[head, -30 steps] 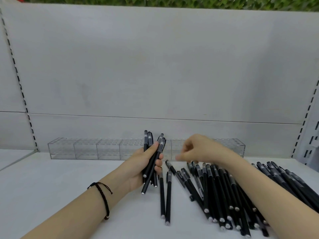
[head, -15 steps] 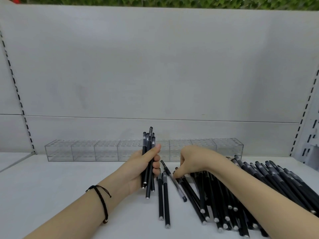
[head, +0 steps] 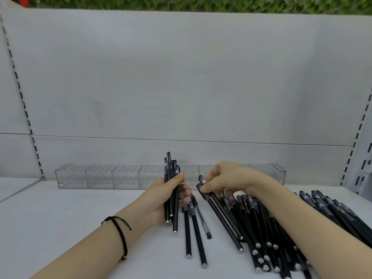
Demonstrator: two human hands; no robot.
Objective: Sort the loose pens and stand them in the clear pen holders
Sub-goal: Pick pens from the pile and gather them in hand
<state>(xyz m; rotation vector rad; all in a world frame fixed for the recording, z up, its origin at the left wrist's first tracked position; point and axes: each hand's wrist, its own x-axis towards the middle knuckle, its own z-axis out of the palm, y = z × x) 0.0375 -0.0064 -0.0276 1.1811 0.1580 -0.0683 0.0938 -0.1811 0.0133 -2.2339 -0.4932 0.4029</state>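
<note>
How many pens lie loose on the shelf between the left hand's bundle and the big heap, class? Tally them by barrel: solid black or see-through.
Black-barrel pens: 2
See-through-barrel pen: 1
Total: 3

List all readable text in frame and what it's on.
"TEST", then blurred characters: white print on the tallest pen held in the left hand.
White print on the loose pens at far right: too blurred to read.
Nothing else legible.
</note>
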